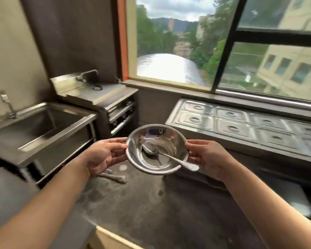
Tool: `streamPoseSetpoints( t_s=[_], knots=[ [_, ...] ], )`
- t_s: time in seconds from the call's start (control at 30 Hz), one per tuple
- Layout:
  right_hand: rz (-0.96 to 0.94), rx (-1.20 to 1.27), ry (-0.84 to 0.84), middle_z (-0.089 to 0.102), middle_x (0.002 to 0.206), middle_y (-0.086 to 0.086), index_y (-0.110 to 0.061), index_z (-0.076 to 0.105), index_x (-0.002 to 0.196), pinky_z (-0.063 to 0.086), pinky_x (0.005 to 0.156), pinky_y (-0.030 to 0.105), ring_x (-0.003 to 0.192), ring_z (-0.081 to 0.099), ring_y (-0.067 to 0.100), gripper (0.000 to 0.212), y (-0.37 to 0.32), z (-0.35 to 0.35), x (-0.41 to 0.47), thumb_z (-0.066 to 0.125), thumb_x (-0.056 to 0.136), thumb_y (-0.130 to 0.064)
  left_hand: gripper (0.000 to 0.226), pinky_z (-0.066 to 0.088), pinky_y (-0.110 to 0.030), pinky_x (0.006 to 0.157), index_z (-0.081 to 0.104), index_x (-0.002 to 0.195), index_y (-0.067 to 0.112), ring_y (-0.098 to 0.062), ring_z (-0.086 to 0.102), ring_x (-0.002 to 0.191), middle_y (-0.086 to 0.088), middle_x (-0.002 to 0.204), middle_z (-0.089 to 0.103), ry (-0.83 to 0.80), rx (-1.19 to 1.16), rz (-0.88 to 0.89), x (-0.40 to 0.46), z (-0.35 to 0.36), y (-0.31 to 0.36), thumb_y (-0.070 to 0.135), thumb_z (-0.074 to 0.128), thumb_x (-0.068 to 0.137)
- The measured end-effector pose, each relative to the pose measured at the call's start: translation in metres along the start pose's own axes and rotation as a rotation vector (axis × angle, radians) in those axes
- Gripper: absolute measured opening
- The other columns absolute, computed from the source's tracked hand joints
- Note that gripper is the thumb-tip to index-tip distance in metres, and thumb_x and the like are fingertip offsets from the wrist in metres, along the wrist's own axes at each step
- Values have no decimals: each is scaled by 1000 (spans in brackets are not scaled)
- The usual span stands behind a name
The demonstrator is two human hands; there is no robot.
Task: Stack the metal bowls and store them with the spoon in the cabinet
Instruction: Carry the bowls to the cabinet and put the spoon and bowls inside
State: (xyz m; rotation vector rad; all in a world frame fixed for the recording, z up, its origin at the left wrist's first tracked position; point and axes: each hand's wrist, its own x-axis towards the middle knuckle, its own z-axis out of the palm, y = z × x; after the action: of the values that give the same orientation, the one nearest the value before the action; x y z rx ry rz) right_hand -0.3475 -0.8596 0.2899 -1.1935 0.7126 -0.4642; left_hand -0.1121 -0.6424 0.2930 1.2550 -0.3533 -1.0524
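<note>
Left hand (104,155) and right hand (205,157) grip opposite rims of the bowls (157,150), held in the air above the floor. Spoon (166,155) lies inside, handle overhanging. Keep them level; no cabinet in view.

Both forearms run off the bottom edge; the sink (43,126) is motion-blurred and cut at left.

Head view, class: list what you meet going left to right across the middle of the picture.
Faucet → sink → left hand → stacked metal bowls holding the spoon → right hand → lidded steel counter.
</note>
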Motion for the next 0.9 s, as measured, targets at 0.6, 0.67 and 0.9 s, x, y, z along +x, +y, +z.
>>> streamPoseSetpoints(
  t_s=[0.6,0.67,0.9],
  knots=[
    [-183,194,704,78,89,19,5,74,101,60,57,28,69,75,22,27,-51,-291,-62,77,77,-6,31,63,-30,74,79,104,5,-19,75,87,-17,111,74,-713,160,-275,220,354,-43,-5,61,81],
    [-217,236,804,78,84,16,4,73,98,60,55,28,66,75,21,16,-57,-315,-62,74,82,-2,32,62,-32,78,76,111,4,-21,72,99,-16,118,72,-771,214,-270,245,396,-48,-5,60,85],
    [-293,342,1087,77,80,15,3,71,102,60,55,30,64,75,21,20,-84,-378,-69,71,82,0,39,63,-26,63,63,127,-1,-19,69,83,-18,114,69,-1023,257,-445,304,536,-49,-8,56,89]
  ],
)
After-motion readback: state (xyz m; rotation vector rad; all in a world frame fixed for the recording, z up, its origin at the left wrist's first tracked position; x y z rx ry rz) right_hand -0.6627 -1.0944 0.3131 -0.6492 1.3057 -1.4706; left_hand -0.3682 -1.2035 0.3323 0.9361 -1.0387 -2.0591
